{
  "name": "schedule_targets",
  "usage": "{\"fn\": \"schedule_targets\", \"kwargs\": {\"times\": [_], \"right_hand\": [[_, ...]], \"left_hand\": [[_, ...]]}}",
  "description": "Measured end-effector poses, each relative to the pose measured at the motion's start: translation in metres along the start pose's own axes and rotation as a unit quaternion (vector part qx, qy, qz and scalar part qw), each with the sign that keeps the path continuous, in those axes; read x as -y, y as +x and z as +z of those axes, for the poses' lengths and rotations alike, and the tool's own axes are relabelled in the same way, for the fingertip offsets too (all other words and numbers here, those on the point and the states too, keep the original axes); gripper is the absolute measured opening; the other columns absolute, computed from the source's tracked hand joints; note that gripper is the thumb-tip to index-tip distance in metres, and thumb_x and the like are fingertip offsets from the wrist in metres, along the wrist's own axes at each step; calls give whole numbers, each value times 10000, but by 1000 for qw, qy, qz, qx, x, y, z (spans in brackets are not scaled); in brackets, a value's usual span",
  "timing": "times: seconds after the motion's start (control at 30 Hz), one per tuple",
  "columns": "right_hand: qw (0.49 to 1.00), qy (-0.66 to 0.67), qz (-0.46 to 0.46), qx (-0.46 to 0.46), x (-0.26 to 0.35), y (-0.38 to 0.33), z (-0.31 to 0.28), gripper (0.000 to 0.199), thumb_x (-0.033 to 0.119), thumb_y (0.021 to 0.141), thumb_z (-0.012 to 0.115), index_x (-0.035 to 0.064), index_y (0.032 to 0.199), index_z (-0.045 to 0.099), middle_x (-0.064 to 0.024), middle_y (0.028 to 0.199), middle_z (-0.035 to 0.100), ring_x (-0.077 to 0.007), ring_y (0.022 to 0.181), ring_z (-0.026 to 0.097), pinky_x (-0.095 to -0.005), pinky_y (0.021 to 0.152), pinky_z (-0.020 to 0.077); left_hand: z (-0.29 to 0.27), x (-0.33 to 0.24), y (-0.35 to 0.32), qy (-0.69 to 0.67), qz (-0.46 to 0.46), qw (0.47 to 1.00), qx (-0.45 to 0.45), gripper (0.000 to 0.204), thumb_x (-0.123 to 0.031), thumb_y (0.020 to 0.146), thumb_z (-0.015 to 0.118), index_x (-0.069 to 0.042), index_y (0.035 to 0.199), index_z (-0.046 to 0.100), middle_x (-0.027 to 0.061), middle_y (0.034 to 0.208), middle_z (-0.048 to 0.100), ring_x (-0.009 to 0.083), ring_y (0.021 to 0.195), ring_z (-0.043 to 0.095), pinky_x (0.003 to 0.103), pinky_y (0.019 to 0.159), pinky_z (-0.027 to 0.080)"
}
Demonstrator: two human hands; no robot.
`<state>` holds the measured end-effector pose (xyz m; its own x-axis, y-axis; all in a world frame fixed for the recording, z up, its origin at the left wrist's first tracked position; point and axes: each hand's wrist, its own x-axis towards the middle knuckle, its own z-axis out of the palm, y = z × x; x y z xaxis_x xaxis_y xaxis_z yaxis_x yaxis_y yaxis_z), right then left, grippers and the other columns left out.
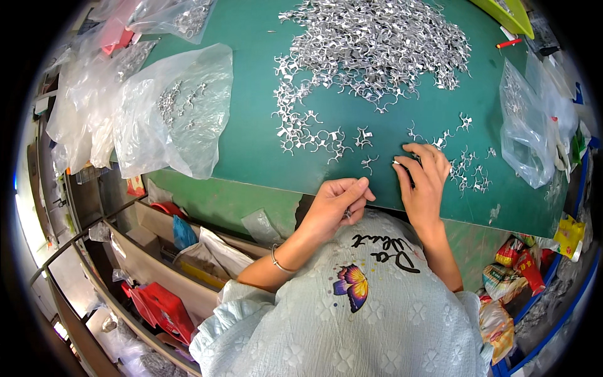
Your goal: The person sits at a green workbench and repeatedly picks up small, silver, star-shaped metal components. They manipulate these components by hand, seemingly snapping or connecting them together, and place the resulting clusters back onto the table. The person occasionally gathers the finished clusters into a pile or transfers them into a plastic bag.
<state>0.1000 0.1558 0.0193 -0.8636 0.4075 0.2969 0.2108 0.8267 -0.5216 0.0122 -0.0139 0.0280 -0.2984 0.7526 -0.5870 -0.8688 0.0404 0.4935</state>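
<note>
Over the table's near edge, my left hand (339, 202) is closed, with a bit of grey metal, apparently a small clip (347, 214), showing under its curled fingers. To its right, my right hand (426, 182) hovers low over the table, thumb and index finger bent together around a tiny pale spot that I cannot make out. Between and beyond the hands lie loose silver metal clips (369, 164) with curved prongs. More scattered clips (471, 171) lie just right of my right hand. A large heap of the same clips (383, 47) covers the far middle of the table.
A clear plastic bag (182, 113) with some clips lies at left; another bag (524, 119) is at right. The green table (251, 160) ends just before me. A yellow-green tray (510, 16) and red pen (509, 43) sit far right. Below left stands a drawer (169, 276).
</note>
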Motion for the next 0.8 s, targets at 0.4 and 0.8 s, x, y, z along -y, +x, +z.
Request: {"fn": "schedule_targets", "kwargs": {"times": [0.4,0.8], "right_hand": [[999,36,10,29,-3,7,1,164,44,743,730,63,895,670,-58,1107,593,-271,1019,509,-372,832,375],[975,53,-112,186,40,43,24,458,178,787,707,94,1219,580,-71,1351,486,-315,1283,402,-471,1000,333]], "left_hand": [[-2,-8,-6,180,145,965,-122,193,-128,952,581,13,1081,601,-49,622,476,23,491,431,192,441,319],[-33,-38,-7,526,285,736,-316,235,-34,823,700,-33,1054,653,7,567,411,72,515,369,246,481,340]]}}
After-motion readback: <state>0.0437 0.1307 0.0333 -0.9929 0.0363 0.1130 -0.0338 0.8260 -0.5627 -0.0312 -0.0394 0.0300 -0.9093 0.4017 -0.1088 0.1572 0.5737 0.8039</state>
